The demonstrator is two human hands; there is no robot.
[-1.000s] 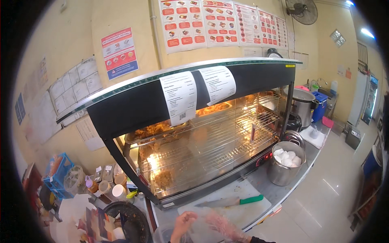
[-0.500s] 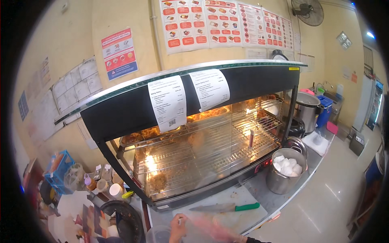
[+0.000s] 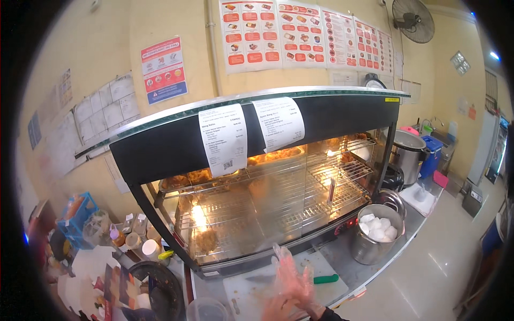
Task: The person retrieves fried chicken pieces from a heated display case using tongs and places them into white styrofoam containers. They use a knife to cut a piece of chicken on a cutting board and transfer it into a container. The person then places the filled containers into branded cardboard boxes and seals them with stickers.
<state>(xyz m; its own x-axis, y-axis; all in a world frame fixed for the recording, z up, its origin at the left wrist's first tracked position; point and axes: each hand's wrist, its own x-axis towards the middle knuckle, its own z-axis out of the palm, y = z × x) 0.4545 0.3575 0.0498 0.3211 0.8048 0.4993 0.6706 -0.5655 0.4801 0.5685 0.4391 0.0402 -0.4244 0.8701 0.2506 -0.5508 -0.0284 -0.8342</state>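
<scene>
My right hand (image 3: 293, 278) is raised over the white cutting board (image 3: 251, 291) on the worktop, a thin clear plastic glove (image 3: 286, 267) going on; my left hand (image 3: 270, 309) tugs it, grip unclear. Best pull the cuff gently, fingers spread. I count one green-handled knife (image 3: 300, 279), two receipts (image 3: 224, 139), one steel pot (image 3: 375, 238).

— What sort of place was it?
— A fast-food shop kitchen. A heated glass display case (image 3: 267, 208) with fried food on wire racks filled the centre, order slips (image 3: 224, 138) stuck to it, picture menu posters (image 3: 300, 32) at twelve o'clock.
— Anything else?
— A steel pot (image 3: 375, 241) on the bench (image 3: 385, 262) at four o'clock.
</scene>
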